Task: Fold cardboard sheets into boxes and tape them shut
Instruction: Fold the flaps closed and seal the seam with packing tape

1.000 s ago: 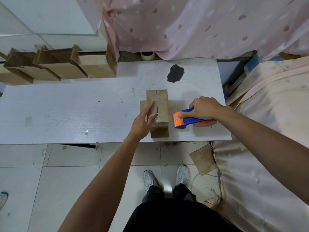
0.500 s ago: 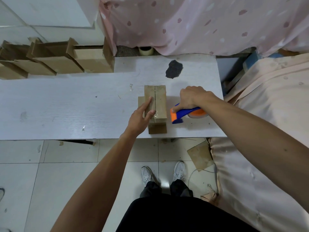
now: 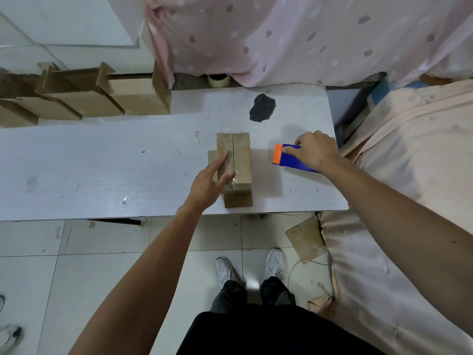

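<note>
Head cam: left hand rests on the box, fingers straight and a bit spread. Right hand has its fingers curled round the dispenser, near the box's right side.

Brown box, blue tape dispenser (orange tip), pink spotted curtain
</note>
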